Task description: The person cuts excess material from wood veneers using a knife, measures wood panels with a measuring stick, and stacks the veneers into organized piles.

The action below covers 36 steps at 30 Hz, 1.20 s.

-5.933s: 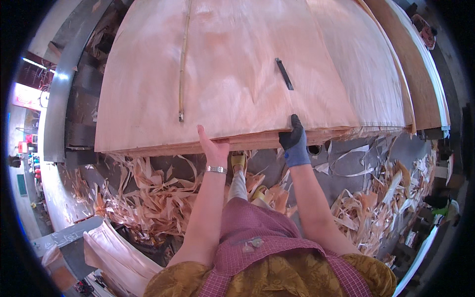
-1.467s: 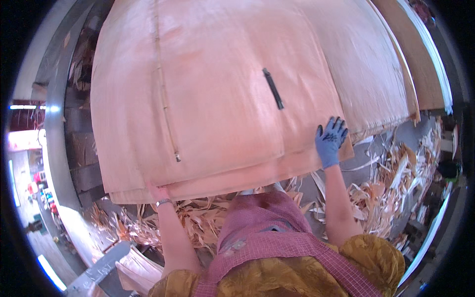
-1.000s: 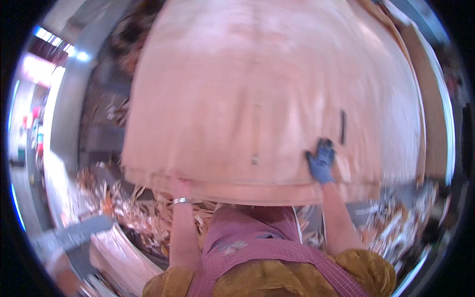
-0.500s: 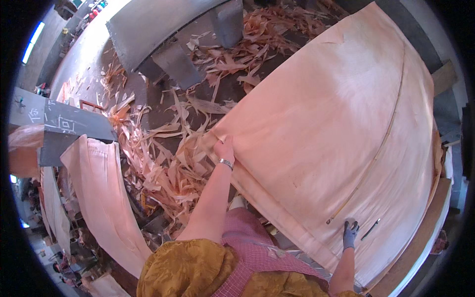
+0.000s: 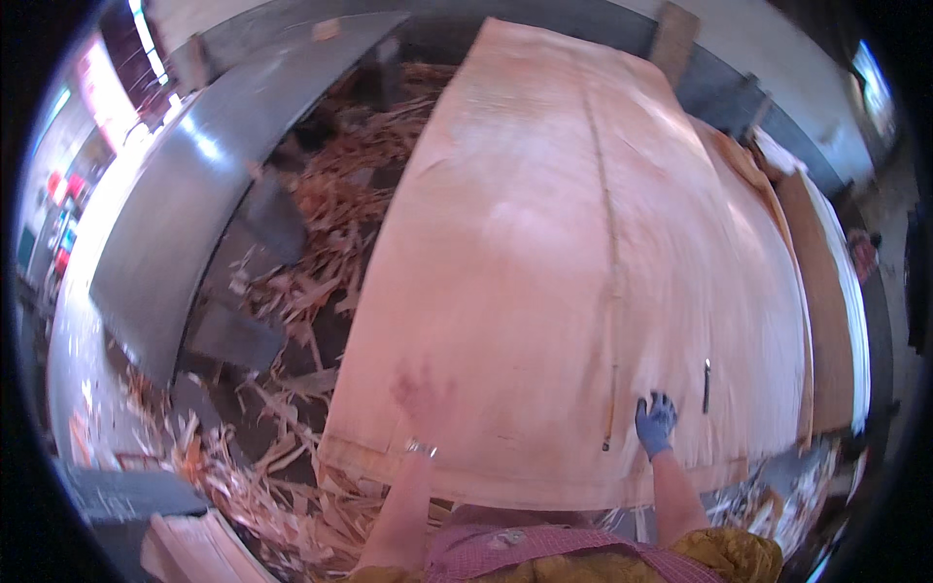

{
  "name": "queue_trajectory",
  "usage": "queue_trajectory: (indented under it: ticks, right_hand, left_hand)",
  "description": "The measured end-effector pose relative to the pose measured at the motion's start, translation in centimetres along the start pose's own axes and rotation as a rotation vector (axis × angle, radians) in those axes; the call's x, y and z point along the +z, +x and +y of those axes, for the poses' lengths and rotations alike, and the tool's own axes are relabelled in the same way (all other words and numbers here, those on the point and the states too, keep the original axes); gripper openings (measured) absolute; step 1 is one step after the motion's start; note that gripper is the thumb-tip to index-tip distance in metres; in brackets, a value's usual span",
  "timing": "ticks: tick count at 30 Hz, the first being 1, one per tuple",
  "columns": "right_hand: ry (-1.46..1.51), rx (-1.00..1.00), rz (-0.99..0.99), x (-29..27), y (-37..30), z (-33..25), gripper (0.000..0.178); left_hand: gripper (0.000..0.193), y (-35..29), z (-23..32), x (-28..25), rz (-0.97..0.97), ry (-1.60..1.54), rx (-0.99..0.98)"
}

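A broad stack of pale pinkish wood veneer sheets [image 5: 525, 291] stretches out in front of me. My left hand [image 5: 424, 394], bare with a metal band at the wrist, rests on the top sheet near its left front corner; it is blurred, but its fingers look spread. My right hand [image 5: 657, 425], in a blue-grey glove with dark fingertips, is on the sheet near the front edge with fingers apart and nothing in them. Left of the glove lies a long thin stick [image 5: 610, 262], running away from me. A slim dark knife-like tool [image 5: 707, 387] lies to the glove's right.
Torn veneer strips [image 5: 340, 194] cover the floor left of the stack. Beyond them stands a long grey metal table [image 5: 185, 194] on thick legs. More pale sheets [image 5: 204, 552] lie at the lower left. A brown board [image 5: 814, 301] lines the stack's right side.
My view has turned, so the stack now runs straight ahead. My left hand has let go of the sheet's edge corner and moved onto its surface. My right hand stays near the stick and tool.
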State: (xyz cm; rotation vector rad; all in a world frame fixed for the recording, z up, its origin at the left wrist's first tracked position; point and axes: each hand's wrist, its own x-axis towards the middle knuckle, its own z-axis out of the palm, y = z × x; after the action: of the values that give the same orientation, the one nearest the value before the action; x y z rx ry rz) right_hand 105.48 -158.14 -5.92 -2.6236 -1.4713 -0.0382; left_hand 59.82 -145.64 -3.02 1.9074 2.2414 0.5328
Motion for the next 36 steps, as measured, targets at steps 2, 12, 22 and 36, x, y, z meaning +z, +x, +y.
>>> queue_trajectory:
  ticks: [2,12,22,36]
  right_hand:
    - [-0.025,0.033,-0.01,0.0,3.6,0.9,0.057]
    - [-0.128,-0.241,-0.145,1.6,26.5,-1.7,0.073]
    - [-0.023,-0.246,-0.142,8.0,26.4,-0.1,0.078]
    - [-0.05,-0.073,-0.038,7.6,33.7,12.6,0.079]
  left_hand:
    - [0.077,4.5,8.2,2.8,-0.133,-0.06,0.3]
    - [0.087,18.3,29.9,13.9,-0.491,0.157,0.507]
    - [0.09,16.6,29.2,20.2,-0.433,0.219,0.533]
    - [0.092,16.4,23.9,20.7,-0.238,0.339,0.277]
